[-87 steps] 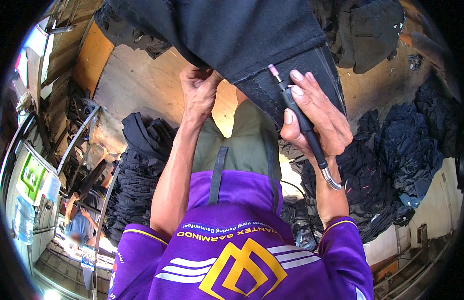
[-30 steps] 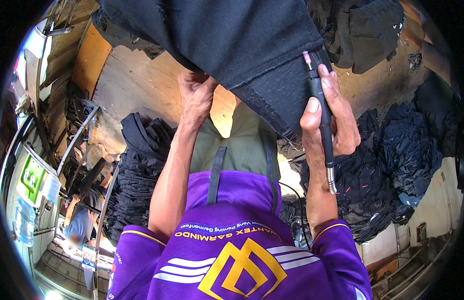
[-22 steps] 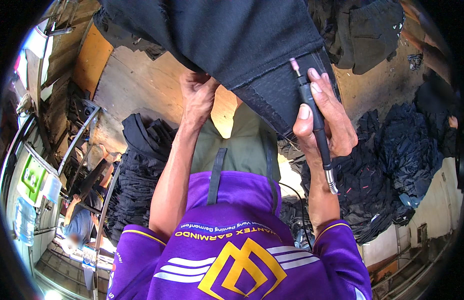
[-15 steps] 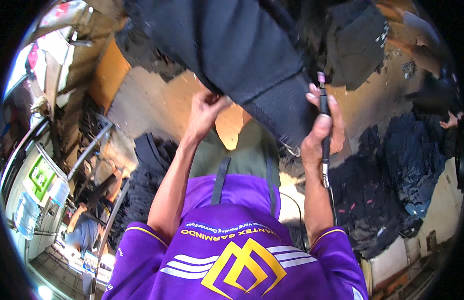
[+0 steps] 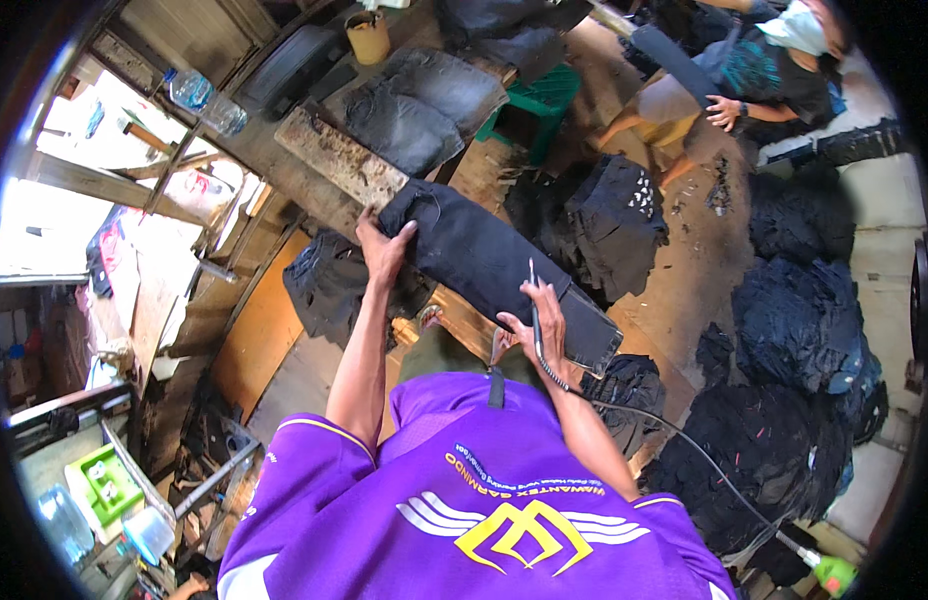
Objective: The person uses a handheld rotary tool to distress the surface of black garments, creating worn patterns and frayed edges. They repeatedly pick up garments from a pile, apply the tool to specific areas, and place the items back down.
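Handpiece (image 5: pixel 537 322) in right hand (image 5: pixel 552 325), black garment (image 5: pixel 474 250)

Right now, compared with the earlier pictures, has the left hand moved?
Yes. Judged against the near end of the dark board, the left hand has moved away, farther forward and leftward along the black cloth.

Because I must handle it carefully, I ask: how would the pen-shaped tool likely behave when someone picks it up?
The tool is probably light, as the right hand alone holds it. Being slim, it might roll if laid down. The cable trailing from its rear runs in a curve, so it likely flexes and may tug at the tool.
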Motion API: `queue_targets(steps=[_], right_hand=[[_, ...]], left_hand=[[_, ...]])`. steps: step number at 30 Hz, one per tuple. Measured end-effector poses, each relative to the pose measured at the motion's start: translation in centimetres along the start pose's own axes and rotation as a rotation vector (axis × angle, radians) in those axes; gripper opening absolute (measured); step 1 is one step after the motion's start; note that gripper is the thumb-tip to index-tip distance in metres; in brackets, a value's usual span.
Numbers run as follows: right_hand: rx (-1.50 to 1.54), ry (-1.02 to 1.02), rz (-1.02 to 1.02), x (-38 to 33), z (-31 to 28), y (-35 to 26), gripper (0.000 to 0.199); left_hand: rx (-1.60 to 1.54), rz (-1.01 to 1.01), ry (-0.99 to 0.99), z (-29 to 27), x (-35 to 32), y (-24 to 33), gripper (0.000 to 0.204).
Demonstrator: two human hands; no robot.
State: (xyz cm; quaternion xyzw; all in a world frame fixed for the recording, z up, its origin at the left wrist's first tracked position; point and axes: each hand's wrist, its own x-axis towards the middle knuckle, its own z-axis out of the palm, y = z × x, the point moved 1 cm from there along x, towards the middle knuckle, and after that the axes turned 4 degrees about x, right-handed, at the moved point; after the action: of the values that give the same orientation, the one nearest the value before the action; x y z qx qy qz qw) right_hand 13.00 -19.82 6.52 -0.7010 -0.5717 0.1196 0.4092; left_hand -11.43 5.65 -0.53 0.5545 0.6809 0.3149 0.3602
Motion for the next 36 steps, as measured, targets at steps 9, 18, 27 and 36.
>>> queue_targets(steps=[9,18,27,36], right_hand=[[0.008,0.092,0.086,-4.8,-0.9,-1.6,0.025],[-0.086,0.503,0.309,-10.3,-10.0,-1.0,0.019],[-0.286,0.911,0.489,-28.3,-23.8,6.7,0.021],[-0.071,1.000,0.645,-38.3,-25.8,9.3,0.027]], left_hand=[[0.383,0.455,-0.383,-6.3,1.9,3.7,0.072],[0.277,0.031,-0.757,7.6,1.8,8.2,0.082],[-0.186,-0.123,-0.858,18.9,-37.1,11.0,0.081],[0.164,0.469,-1.009,20.5,-45.0,5.3,0.045]])
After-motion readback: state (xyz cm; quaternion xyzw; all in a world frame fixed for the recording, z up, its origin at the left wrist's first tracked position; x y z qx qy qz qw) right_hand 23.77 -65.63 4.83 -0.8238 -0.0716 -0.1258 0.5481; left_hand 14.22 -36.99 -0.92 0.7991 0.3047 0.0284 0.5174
